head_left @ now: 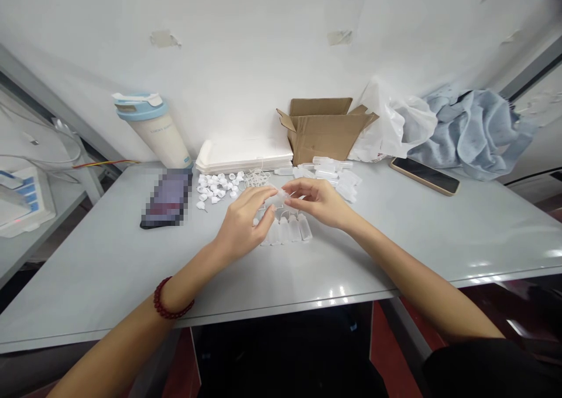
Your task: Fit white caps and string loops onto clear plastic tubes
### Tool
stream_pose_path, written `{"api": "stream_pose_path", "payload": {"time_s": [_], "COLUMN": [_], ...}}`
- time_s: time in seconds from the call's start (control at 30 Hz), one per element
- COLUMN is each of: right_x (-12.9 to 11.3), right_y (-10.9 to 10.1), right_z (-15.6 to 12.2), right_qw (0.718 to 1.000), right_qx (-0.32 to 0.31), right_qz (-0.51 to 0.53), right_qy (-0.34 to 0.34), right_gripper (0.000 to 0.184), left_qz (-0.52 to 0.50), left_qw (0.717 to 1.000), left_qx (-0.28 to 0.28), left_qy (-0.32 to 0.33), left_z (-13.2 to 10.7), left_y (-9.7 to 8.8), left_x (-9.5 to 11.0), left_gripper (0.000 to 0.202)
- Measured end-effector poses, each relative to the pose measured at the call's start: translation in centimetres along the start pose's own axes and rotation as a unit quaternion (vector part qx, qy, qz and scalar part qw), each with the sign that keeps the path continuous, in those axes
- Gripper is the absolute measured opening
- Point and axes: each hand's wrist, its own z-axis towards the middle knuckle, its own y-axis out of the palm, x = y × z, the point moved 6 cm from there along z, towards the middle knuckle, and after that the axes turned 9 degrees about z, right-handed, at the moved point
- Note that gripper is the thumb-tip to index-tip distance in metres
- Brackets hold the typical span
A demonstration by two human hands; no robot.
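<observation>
Near the middle of the table, my right hand (322, 202) pinches a small translucent plastic piece (281, 196) between thumb and fingertips; its exact shape is partly hidden. Facing it is my left hand (246, 216), its thumb and fingers apart and the fingertips close beside that piece. Just below both hands stands a row of small translucent squeeze bottles (294, 229), the left end covered by my left hand. White caps with thin needle tips (215, 186) lie in a pile beyond my left hand. Next to them is a heap of small pale loops or rings (257, 178).
More translucent bottles (327, 168) lie behind my right hand. At the back are stacked white trays (246, 155), an open cardboard box (322, 134), a plastic bag (395, 120) and blue cloth (478, 131). A tumbler (153, 129) and phones (167, 199) (425, 177) stand or lie around.
</observation>
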Motion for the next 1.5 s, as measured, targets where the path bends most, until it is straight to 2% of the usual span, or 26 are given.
{"api": "stream_pose_path", "payload": {"time_s": [0.1, 0.23, 0.4, 0.57, 0.7, 0.83, 0.93, 1.2, 1.5], "right_x": [-0.1, -0.4, -1.2, -1.8, -2.0, -1.9, -1.8, -1.7, -1.4], "right_y": [0.0, 0.1, 0.6, 1.0, 1.1, 1.2, 1.2, 1.2, 1.4], "right_z": [-0.1, -0.2, -0.5, -1.0, -1.1, -1.1, -1.1, -1.0, -1.2], "right_qw": [1.0, 1.0, 0.995, 0.987, 0.981, 0.979, 0.982, 0.992, 0.993], "right_qx": [0.004, 0.002, -0.006, -0.006, -0.005, -0.008, -0.009, 0.013, 0.038], "right_qz": [-0.001, -0.017, -0.074, -0.107, -0.125, -0.126, -0.114, -0.074, -0.064], "right_qy": [-0.005, -0.021, -0.067, -0.124, -0.149, -0.157, -0.147, -0.103, -0.096], "right_gripper": [0.021, 0.019, 0.016, 0.013, 0.013, 0.014, 0.015, 0.015, 0.017], "left_qz": [-0.01, -0.069, -0.168, -0.254, -0.286, -0.301, -0.308, -0.369, -0.361], "left_qw": [0.999, 0.987, 0.952, 0.915, 0.901, 0.9, 0.897, 0.868, 0.866], "left_qx": [-0.015, -0.044, -0.043, -0.046, -0.044, -0.035, -0.037, -0.044, -0.046], "left_qy": [-0.039, -0.14, -0.252, -0.31, -0.323, -0.313, -0.314, -0.329, -0.342], "left_z": [-0.1, -0.2, -0.3, -0.5, -0.6, -0.5, -0.5, -0.7, -0.9], "left_y": [0.1, 0.4, 0.7, 1.2, 1.3, 1.3, 1.4, 1.9, 2.0], "left_x": [-0.4, -1.2, -2.5, -3.5, -3.5, -3.2, -3.1, -3.3, -3.6], "left_gripper": [0.026, 0.022, 0.02, 0.018, 0.018, 0.019, 0.021, 0.023, 0.024]}}
